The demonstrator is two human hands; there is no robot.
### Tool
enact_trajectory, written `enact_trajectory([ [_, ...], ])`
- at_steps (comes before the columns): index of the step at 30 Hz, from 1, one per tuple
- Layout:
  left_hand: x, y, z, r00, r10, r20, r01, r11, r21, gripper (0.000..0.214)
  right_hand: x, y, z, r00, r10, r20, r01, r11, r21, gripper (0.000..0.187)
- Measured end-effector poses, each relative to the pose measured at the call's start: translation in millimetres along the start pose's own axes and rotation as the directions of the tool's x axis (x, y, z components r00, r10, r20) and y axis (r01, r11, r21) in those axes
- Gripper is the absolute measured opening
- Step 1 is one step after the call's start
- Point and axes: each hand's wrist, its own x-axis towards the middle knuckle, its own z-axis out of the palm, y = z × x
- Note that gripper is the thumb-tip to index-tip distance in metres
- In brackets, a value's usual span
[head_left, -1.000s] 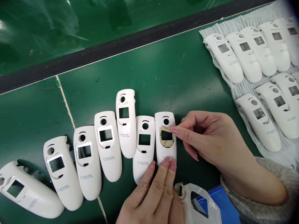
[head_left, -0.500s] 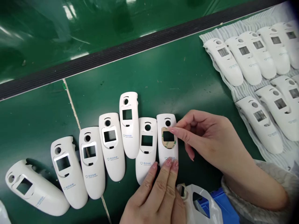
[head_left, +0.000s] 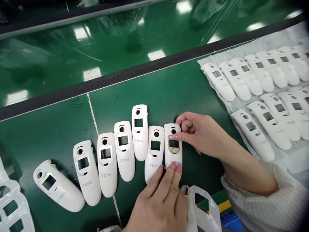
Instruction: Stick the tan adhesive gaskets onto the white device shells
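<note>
Several white plastic device shells lie in a row on the green mat. The rightmost shell carries a tan adhesive ring around its square window. My left hand lies flat, its fingertips pressing the lower end of that shell. My right hand reaches in from the right, fingers curled. Its index fingertip and thumb touch the ring's upper edge at the window. The neighbouring shell sits against the left side of the held one.
A striped cloth at the right bears rows of finished white shells with grey windows. A black rail crosses the bench behind. A white plastic bag lies at the bottom, above a blue bin. More white plastic shows at the left edge.
The view tilted up, so everything sits lower and smaller in frame. My right fingers slid left and curled tighter onto the ring's top edge. My left hand stayed on the shell's lower end.
</note>
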Motion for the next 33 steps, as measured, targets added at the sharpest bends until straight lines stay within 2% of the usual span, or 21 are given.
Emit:
enact_trajectory([
  [2, -3.3, 2.6, 3.9, 0.998, -0.035, -0.048, 0.033, 0.998, -0.047, 0.034, 3.5, -1.8, -8.6, 0.994, 0.019, 0.107, -0.026, 0.997, 0.073, 0.037],
  [3, -5.8, 4.1, 6.4, 0.99, -0.08, -0.118, 0.07, 0.994, -0.083, 0.032, 4.9, -2.2, -13.5, 0.986, 0.008, 0.165, -0.031, 0.99, 0.135, 0.04],
  [4, -8.5, 5.6, 8.5, 0.971, -0.137, -0.196, 0.11, 0.984, -0.142, 0.03, 6.4, -2.3, -18.6, 0.973, -0.01, 0.232, -0.041, 0.976, 0.214, 0.043],
  [6, -13.4, 8.0, 9.5, 0.901, -0.287, -0.326, 0.174, 0.927, -0.333, 0.025, 10.5, -1.7, -28.4, 0.934, -0.068, 0.352, -0.085, 0.912, 0.4, 0.042],
  [8, -16.0, 10.0, 4.4, 0.871, -0.428, -0.239, 0.252, 0.809, -0.531, 0.025, 18.6, -1.0, -35.7, 0.914, -0.126, 0.386, -0.134, 0.804, 0.58, 0.035],
  [10, -15.5, 12.3, -4.7, 0.827, -0.56, -0.05, 0.409, 0.66, -0.63, 0.024, 31.7, -2.3, -37.7, 0.937, -0.162, 0.309, -0.115, 0.692, 0.713, 0.03],
  [12, -13.2, 14.7, -13.2, 0.738, -0.669, 0.087, 0.545, 0.515, -0.662, 0.024, 48.6, -7.3, -33.4, 0.969, -0.184, 0.165, -0.025, 0.594, 0.804, 0.026],
  [14, -10.7, 15.3, -18.6, 0.689, -0.704, 0.171, 0.591, 0.409, -0.695, 0.029, 65.3, -15.9, -24.0, 0.98, -0.198, 0.013, 0.086, 0.485, 0.87, 0.017],
  [16, -9.3, 13.2, -21.5, 0.671, -0.707, 0.223, 0.594, 0.332, -0.733, 0.033, 77.5, -25.8, -13.2, 0.973, -0.199, -0.114, 0.182, 0.369, 0.911, 0.009],
  [19, -9.1, 6.7, -25.0, 0.623, -0.734, 0.269, 0.613, 0.245, -0.751, 0.037, 82.9, -37.3, -1.9, 0.959, -0.187, -0.212, 0.257, 0.265, 0.929, 0.012],
  [22, -9.5, 2.3, -28.2, 0.572, -0.765, 0.295, 0.616, 0.163, -0.771, 0.038, 80.1, -43.4, -1.1, 0.962, -0.161, -0.222, 0.257, 0.245, 0.935, 0.022],
  [24, -9.2, 2.0, -29.0, 0.574, -0.76, 0.304, 0.591, 0.128, -0.796, 0.037, 81.8, -46.6, -3.9, 0.971, -0.145, -0.192, 0.225, 0.26, 0.939, 0.023],
  [28, -7.5, 3.7, -27.8, 0.575, -0.758, 0.309, 0.566, 0.095, -0.819, 0.041, 103.1, -54.6, -8.2, 0.991, -0.095, -0.093, 0.12, 0.334, 0.935, 0.001],
  [31, -5.9, 4.0, -27.0, 0.564, -0.765, 0.311, 0.547, 0.063, -0.835, 0.044, 126.2, -62.0, -9.1, 0.999, 0.012, -0.047, 0.038, 0.422, 0.906, 0.022],
  [33, -5.2, 3.6, -26.6, 0.567, -0.757, 0.324, 0.54, 0.044, -0.841, 0.044, 139.1, -68.6, -9.8, 0.997, 0.067, -0.046, 0.009, 0.471, 0.882, 0.024],
])
